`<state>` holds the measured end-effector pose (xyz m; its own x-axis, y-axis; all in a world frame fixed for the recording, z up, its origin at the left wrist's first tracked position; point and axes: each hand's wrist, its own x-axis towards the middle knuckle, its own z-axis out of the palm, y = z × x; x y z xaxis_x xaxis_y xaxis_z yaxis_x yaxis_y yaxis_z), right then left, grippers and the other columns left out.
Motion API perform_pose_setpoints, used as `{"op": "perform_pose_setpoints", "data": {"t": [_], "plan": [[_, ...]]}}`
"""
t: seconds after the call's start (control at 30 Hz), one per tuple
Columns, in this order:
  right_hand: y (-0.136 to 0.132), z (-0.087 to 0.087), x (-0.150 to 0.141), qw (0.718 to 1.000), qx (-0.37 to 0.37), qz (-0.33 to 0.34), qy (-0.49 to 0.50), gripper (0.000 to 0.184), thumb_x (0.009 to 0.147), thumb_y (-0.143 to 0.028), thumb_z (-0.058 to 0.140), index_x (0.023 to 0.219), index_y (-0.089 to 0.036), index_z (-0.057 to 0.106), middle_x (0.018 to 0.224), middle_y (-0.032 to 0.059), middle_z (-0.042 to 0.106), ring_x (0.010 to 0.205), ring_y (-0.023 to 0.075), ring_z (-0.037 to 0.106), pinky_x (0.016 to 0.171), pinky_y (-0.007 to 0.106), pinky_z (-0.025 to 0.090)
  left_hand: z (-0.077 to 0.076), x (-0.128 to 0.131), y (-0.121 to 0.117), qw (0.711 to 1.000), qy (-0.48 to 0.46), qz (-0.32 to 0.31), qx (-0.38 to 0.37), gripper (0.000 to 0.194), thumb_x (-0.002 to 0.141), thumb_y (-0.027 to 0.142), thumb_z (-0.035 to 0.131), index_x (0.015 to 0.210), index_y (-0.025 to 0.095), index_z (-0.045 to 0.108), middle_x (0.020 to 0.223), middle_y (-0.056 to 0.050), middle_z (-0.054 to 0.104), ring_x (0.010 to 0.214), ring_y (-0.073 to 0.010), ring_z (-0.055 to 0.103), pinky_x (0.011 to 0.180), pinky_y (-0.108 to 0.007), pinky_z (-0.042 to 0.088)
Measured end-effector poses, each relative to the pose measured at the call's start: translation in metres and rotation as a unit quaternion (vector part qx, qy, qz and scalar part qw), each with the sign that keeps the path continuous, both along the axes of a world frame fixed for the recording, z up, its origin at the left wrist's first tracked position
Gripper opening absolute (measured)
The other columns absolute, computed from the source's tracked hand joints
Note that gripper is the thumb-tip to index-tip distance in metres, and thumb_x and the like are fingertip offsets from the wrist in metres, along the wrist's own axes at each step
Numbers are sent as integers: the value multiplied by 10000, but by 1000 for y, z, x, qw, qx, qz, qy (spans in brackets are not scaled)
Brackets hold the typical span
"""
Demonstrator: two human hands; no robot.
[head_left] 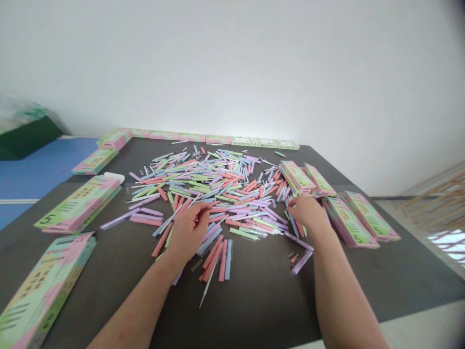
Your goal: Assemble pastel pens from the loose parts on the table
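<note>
A large loose heap of pastel plastic pen-like sticks (214, 194) in pink, blue, green and lilac covers the middle of the dark table (254, 303). My left hand (189, 230) rests over the heap's near edge, with its fingers curled down among the sticks. My right hand (307, 213) reaches the heap's right side, its fingertips bent down on the sticks next to a stack of pastel boxes (297, 177). Whether either hand grips a stick is hidden by the fingers.
Stacks of pink-and-green boxes printed with a 5 (78, 206) stand along the left side, and more (350, 223) stand at the right. A row of boxes (203, 138) lines the far edge. A blue mat (39, 169) lies beyond the table's left side.
</note>
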<state>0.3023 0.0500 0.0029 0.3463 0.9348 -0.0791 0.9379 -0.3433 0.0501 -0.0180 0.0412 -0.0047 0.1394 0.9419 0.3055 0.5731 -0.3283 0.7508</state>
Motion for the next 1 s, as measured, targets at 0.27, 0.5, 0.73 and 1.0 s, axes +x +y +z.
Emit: {"op": "perform_pose_setpoints", "data": {"t": [0.27, 0.5, 0.73, 1.0], "plan": [[3, -10, -7, 999, -20, -24, -9, 273, 752, -232, 563, 946, -131, 727, 997, 191, 710, 971, 302, 661, 774, 354, 480, -1, 0, -1, 1000, -7, -7, -5, 211, 868, 252, 471, 951, 171, 648, 640, 19, 586, 552, -125, 509, 543, -230, 389], [3, -12, -13, 1000, -17, -11, 13, 277, 724, -194, 549, 920, -87, 712, 976, 226, 701, 926, 302, 663, 734, 338, 456, 0, -1, -1, 1000, -1, -14, 4, 194, 868, 247, 470, 925, 169, 638, 652, 14, 591, 598, -133, 538, 555, -230, 396], [3, 4, -21, 968, 68, 17, 240, 264, 751, -360, 474, 588, -177, 571, 619, 88, 642, 606, 193, 599, 558, 278, 409, -3, 0, 2, 999, 23, -37, 12, 204, 873, 215, 472, 962, 164, 649, 830, -34, 675, 730, -159, 619, 669, -264, 480], [-3, 10, -43, 784, 40, 22, 619, 87, 620, -282, 484, 664, -208, 498, 510, -43, 488, 393, 103, 415, 403, 231, 300, -14, 11, -5, 965, 126, -215, 81, 336, 862, 147, 500, 1174, 193, 613, 1242, -84, 626, 1197, -211, 536, 1050, -385, 416]]}}
